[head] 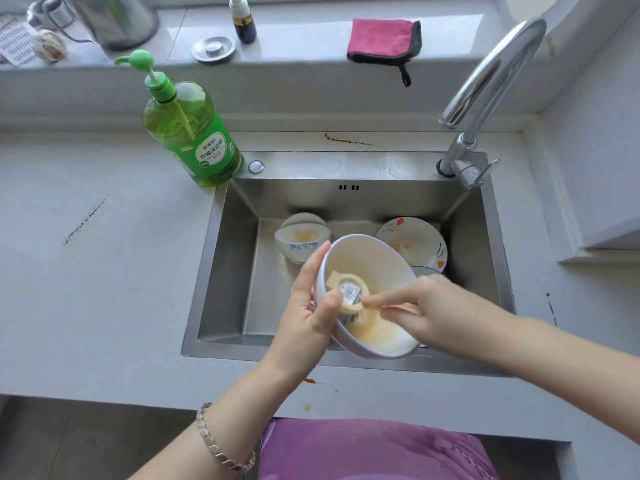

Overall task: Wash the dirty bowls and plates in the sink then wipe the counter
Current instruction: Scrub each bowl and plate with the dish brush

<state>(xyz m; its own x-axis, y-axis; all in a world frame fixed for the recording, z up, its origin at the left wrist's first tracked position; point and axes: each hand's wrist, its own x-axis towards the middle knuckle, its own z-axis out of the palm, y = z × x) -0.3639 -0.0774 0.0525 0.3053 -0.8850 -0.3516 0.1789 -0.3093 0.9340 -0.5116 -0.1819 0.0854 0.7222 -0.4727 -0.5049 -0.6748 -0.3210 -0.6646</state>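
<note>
Over the steel sink (228, 265) my left hand (306, 306) grips a white bowl (377, 268) by its rim, thumb inside, tilted towards me with yellow residue at its bottom. My right hand (426, 310) holds the handle of a round dish brush (349, 294), whose bristles press into the bowl. Further back in the sink lie a second dirty bowl (301, 240) on its side and a flowered plate (415, 240) with yellow smears.
A green dish soap pump bottle (192, 133) stands at the sink's back left corner. The faucet (485, 88) arches at the back right. A pink cloth (382, 38), a sink strainer and a small bottle lie on the windowsill. Orange stains (310, 381) mark the counter's front edge.
</note>
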